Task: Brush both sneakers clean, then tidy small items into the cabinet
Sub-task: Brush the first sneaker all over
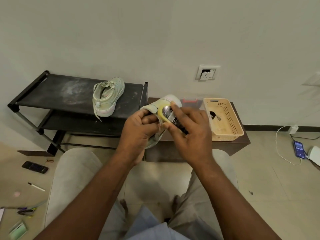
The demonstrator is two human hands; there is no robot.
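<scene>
My left hand (138, 134) grips a pale green sneaker (168, 100) at its collar and holds it up in front of me, toe pointing away. My right hand (190, 130) holds a brush (170, 115) with a yellow handle and dark bristles against the sneaker's side. Much of this sneaker is hidden behind both hands. The second pale green sneaker (107, 97) stands upright on the top shelf of a black shoe rack (52, 90), laces hanging over the front edge.
A beige perforated basket (226, 116) and a clear box with a red latch (190, 101) sit on a low dark cabinet (239, 144). On the floor lie a remote (34, 167), a marker (36, 186), pens (26, 210), a green case (18, 229), a charging phone (299, 149).
</scene>
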